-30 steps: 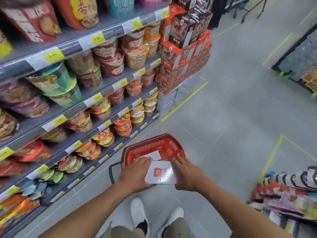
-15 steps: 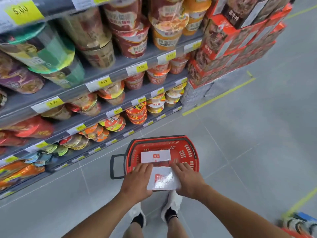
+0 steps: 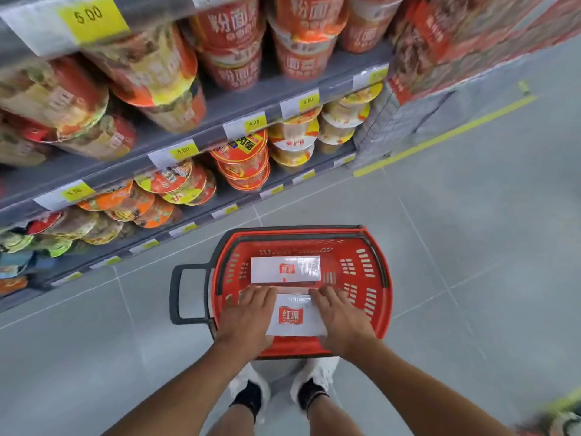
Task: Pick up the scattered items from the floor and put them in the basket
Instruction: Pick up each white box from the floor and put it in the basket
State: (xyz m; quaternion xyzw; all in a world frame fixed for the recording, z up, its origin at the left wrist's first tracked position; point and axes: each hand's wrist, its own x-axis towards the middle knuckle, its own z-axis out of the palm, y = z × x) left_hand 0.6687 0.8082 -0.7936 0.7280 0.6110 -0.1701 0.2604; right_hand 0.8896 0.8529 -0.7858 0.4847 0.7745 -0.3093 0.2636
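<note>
Grey shelving (image 3: 217, 119) fills the upper left, its tiers crowded with instant noodle bowls (image 3: 242, 158), some stacked and some lying on their sides. The grey tiled floor (image 3: 471, 262) takes up the rest, crossed at the upper right by a yellow floor line (image 3: 440, 140). A stack of red cartons (image 3: 456, 42) stands at the end of the shelving.

A red shopping basket (image 3: 382, 309) sits on the floor just in front of the lowest shelf, with its black handle (image 3: 176, 294) folded out to the left. Inside it, toward the far side, 1 white packet (image 3: 284, 269) with a red logo lies flat.

A second packet (image 3: 295, 316), white with a larger red logo, is over the near half of the basket, held between 2 hands. The left hand (image 3: 248, 316) grips its left end and the right hand (image 3: 341, 319) grips its right end, the fingers of each laid close together over the far edge. Whether this packet already touches the basket bottom cannot be told.

Below the basket's near rim, 2 white shoes (image 3: 248, 385) with black socks stand side by side. Yellow price tags (image 3: 89, 15) reading 5.00 line the shelf edges.
</note>
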